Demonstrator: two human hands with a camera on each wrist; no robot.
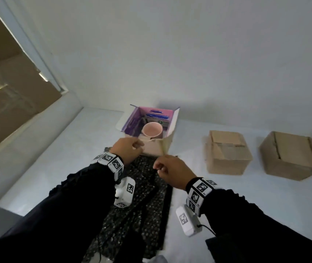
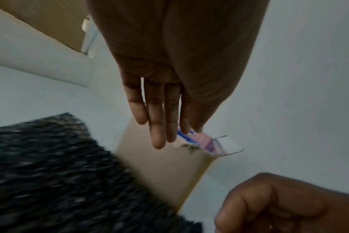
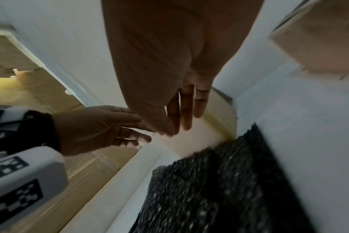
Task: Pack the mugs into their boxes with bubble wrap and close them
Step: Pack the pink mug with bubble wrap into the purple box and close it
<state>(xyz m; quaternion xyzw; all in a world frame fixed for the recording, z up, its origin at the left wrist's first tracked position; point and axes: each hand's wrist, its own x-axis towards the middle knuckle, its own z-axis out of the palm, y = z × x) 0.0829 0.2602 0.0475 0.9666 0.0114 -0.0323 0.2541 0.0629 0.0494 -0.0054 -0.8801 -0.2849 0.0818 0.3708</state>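
An open box [image 1: 152, 149] with a purple printed inside stands at the back of the white table, its flaps up. A pink mug [image 1: 152, 130] sits upright inside it, unwrapped. My left hand [image 1: 130, 149] is at the box's near left edge, fingers [image 2: 159, 119] straight, tips by the front flap. My right hand [image 1: 167, 169] hovers at the near right corner with fingers curled and thumb against them; I see nothing in it. Black bubble wrap [image 1: 143, 196] lies flat on the table under both wrists, up to the box [image 2: 161, 170].
Two closed brown cardboard boxes [image 1: 227, 154] [image 1: 290, 158] stand to the right on the table [image 1: 246, 202]. A white wall runs close behind the boxes. The table's left edge [image 1: 37, 158] meets a ledge under a brown panel [image 1: 9, 82].
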